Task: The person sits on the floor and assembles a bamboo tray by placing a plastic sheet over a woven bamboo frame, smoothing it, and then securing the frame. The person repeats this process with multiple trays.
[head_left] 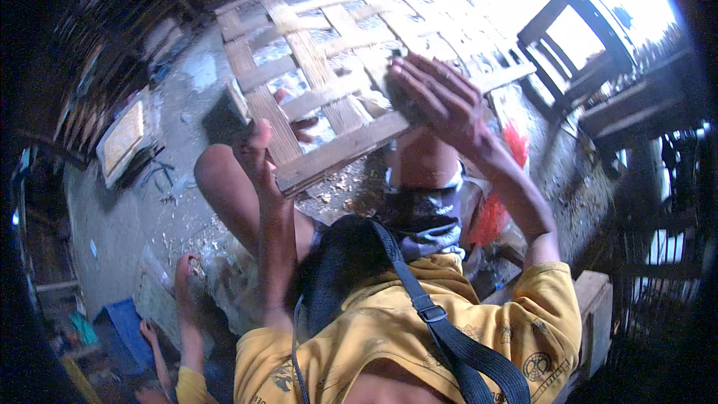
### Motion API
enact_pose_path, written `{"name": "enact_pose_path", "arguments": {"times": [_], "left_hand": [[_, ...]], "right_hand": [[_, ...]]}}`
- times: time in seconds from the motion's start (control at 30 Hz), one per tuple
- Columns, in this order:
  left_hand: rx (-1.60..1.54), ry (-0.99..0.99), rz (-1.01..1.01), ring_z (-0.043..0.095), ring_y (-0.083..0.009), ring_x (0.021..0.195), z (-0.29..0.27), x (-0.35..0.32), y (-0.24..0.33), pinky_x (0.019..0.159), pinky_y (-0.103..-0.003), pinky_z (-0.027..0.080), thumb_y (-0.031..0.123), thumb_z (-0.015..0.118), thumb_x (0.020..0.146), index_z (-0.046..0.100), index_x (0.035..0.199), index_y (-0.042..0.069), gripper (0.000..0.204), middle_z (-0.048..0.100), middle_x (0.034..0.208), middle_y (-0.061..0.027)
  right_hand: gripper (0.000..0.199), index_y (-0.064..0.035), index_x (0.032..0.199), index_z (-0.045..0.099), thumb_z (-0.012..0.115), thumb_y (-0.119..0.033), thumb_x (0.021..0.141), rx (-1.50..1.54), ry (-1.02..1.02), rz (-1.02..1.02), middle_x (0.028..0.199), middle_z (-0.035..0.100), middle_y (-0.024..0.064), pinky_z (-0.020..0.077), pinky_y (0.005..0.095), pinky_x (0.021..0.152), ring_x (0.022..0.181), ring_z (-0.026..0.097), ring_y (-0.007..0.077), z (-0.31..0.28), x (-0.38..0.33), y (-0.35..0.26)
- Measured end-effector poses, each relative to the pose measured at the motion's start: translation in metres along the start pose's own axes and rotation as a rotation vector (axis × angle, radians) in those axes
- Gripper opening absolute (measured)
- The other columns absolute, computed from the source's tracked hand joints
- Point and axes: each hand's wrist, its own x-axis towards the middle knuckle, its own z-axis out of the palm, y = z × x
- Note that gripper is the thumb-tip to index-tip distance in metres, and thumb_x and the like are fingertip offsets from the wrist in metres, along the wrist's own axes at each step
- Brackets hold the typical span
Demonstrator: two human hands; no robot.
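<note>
A large lattice panel of woven flat wooden strips [299,49] leans over my knees, framed along its near edge by a wooden rail [351,148]. My left hand [260,151] grips the panel's near left corner, thumb on the outside and fingers partly showing behind the strips. On the panel, close to the rail, lies my right hand [441,101], its fingers held together over a dark block-like piece [400,93]. Most of that piece is hidden under the palm, so its kind cannot be made out.
A dark wooden frame [557,93] stands at the right, with red stringy material [490,221] by my right leg. Wood shavings [340,187] litter the floor below the panel. At lower left is another person's arm [193,329]; a board-like slab [123,138] lies at left.
</note>
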Motion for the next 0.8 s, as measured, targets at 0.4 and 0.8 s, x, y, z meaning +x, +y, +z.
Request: {"name": "enact_pose_path", "arguments": {"times": [0.4, 0.8], "left_hand": [[0.852, 0.36, 0.398, 0.053, -0.0212, 0.132, -0.172, 0.152, 0.09, 0.114, -0.044, 0.035, 0.053, 0.047, 0.104, 0.046, 0.151, 0.009, 0.064, 0.057, 0.146, -0.0091], [0.45, 0.425, -0.592, 0.072, -0.0224, 0.085, -0.17, 0.1, -0.063, 0.078, -0.049, 0.057, 0.065, 0.07, 0.086, 0.062, 0.109, 0.008, 0.062, 0.071, 0.092, -0.0102]], "right_hand": [[0.025, -0.0013, 0.11, 0.075, 0.075, -0.018, 0.091, 1.212, 0.321, 0.563, 0.097, 0.075, 0.0044, 0.052, 0.0324, 0.075, 0.084, 0.067, 0.0123, 0.078, 0.183, 0.08], [0.044, 0.0018, 0.101, 0.072, 0.074, -0.041, 0.091, 1.012, -0.341, 1.238, 0.088, 0.071, 0.0062, 0.0548, 0.0307, 0.066, 0.073, 0.066, 0.0151, 0.255, 0.044, 0.154]]}}
